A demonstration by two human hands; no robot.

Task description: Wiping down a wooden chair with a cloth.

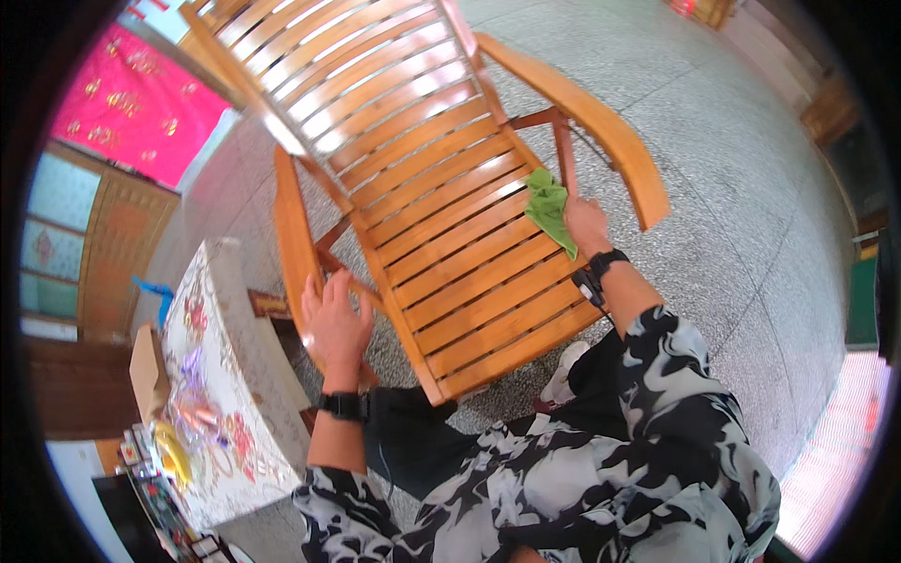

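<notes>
A slatted wooden reclining chair [450, 232] with a glossy orange-brown finish stands before me, its backrest stretching away to the upper left. My right hand [586, 222] grips a green cloth [547, 205], which lies bunched over the right edge of the seat slats. Over at the left armrest [295, 225] is my left hand [336, 317], palm down with its fingers apart. It holds nothing; whether it rests on the armrest's front end or hovers just above, I cannot tell. The right armrest [598, 127] curves out past my right hand.
Left of the chair is a table with a floral tablecloth [260, 422], bearing bananas [171, 450] and a cardboard piece [148, 373]. Beyond it are a wooden cabinet [120, 246] and a pink patterned cloth [141, 98]. Speckled floor tiles [732, 232] extend to the right.
</notes>
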